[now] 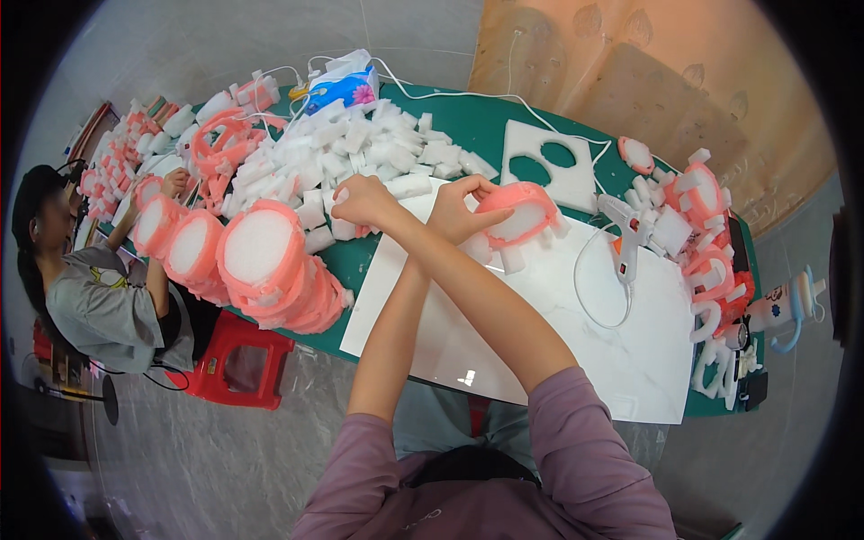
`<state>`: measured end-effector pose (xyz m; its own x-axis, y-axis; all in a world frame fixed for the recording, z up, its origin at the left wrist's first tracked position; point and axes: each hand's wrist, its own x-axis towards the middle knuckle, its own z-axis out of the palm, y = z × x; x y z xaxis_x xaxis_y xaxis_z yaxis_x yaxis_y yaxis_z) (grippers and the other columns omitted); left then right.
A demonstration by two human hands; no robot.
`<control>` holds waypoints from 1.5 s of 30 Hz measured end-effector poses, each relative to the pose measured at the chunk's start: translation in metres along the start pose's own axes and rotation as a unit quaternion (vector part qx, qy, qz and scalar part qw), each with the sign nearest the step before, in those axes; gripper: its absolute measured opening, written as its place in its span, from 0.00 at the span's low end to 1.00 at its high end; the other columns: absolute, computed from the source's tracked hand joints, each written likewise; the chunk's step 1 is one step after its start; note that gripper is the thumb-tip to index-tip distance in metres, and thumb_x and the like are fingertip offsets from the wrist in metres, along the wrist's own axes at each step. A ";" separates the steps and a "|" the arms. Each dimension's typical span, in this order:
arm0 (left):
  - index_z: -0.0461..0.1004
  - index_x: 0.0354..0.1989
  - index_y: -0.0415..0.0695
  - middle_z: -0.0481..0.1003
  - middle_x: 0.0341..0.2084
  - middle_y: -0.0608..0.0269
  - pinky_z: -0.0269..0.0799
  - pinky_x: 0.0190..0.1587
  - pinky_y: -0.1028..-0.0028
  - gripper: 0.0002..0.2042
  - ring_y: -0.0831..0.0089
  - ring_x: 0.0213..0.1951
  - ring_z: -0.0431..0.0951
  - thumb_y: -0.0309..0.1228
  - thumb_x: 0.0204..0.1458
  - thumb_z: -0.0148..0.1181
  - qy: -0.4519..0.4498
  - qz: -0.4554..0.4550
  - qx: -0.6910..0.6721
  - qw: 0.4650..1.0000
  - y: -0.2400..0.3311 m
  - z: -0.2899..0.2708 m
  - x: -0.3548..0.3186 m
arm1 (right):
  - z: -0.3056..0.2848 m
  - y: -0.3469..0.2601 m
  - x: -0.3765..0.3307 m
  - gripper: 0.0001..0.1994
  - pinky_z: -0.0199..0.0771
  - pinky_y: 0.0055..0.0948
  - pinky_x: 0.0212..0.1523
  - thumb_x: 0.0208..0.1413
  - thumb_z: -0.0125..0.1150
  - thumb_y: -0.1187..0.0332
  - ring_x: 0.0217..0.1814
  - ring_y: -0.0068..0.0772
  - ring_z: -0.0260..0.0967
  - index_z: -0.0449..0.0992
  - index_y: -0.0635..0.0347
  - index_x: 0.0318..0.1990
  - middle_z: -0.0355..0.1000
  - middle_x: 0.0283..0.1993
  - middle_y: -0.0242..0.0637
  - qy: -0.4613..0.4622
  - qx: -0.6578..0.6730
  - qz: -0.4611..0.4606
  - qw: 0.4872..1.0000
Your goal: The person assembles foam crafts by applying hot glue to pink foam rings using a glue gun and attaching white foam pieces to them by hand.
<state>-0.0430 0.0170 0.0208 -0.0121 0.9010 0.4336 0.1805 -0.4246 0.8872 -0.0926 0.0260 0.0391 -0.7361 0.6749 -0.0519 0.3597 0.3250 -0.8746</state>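
My forearms cross, the right one over the left. My left hand [461,211] grips the side of a rounded pink foam piece [515,200] with a white foam centre and small white blocks sticking out from it, over the white board [540,333]. Reaching to the left, my right hand [367,200] has its fingers pinched on a small white foam block [341,195] at the edge of a heap of white foam blocks [360,139]. Its fingertips are partly hidden.
Stacks of pink-and-white foam pieces [263,247] stand left. A corded glue gun [625,236] lies on the board's right part, below a foam sheet with holes [549,157]. More pink foam [697,193] crowds the right end. A co-worker [99,279] sits left beside a red stool [238,360].
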 end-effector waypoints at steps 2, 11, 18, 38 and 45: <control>0.73 0.28 0.37 0.73 0.23 0.64 0.64 0.35 0.79 0.12 0.79 0.29 0.69 0.29 0.34 0.66 0.004 0.015 0.024 1.000 -0.002 0.002 0.001 | -0.008 0.003 0.002 0.17 0.68 0.25 0.13 0.37 0.57 0.68 0.12 0.31 0.68 0.72 0.67 0.37 0.70 0.19 0.41 -0.032 0.003 0.007 0.999; 0.72 0.28 0.38 0.72 0.23 0.66 0.65 0.35 0.79 0.12 0.80 0.28 0.69 0.28 0.35 0.66 0.006 0.001 0.024 1.000 -0.008 0.007 -0.001 | -0.060 -0.021 -0.052 0.23 0.68 0.25 0.27 0.44 0.54 0.64 0.26 0.27 0.69 0.61 0.69 0.47 0.69 0.26 0.41 0.094 0.075 -0.044 0.992; 0.73 0.28 0.38 0.72 0.23 0.66 0.64 0.36 0.79 0.12 0.80 0.29 0.68 0.28 0.33 0.65 0.015 0.005 0.046 0.999 0.002 0.000 -0.002 | -0.154 -0.021 -0.154 0.10 0.64 0.19 0.32 0.53 0.52 0.65 0.33 0.22 0.64 0.72 0.63 0.32 0.69 0.35 0.31 0.266 0.081 -0.313 0.908; 0.71 0.24 0.39 0.70 0.20 0.68 0.62 0.35 0.80 0.12 0.80 0.27 0.66 0.28 0.30 0.66 -0.031 0.025 0.038 0.998 0.002 -0.001 -0.003 | -0.191 0.044 -0.195 0.16 0.69 0.21 0.30 0.46 0.58 0.75 0.32 0.25 0.71 0.66 0.61 0.44 0.71 0.32 0.36 0.243 0.178 -0.078 0.950; 0.70 0.24 0.40 0.70 0.21 0.68 0.61 0.36 0.79 0.12 0.80 0.27 0.65 0.28 0.30 0.66 -0.028 0.021 0.036 0.999 0.001 -0.003 -0.003 | -0.183 0.063 -0.183 0.17 0.71 0.25 0.38 0.36 0.60 0.79 0.39 0.33 0.70 0.73 0.62 0.39 0.72 0.40 0.36 0.306 -0.169 -0.328 0.878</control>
<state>-0.0454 0.0135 0.0209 0.0514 0.8871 0.4588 0.2496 -0.4562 0.8542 0.1696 0.0445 0.0821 -0.4390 0.4659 0.7682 0.1994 0.8842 -0.4223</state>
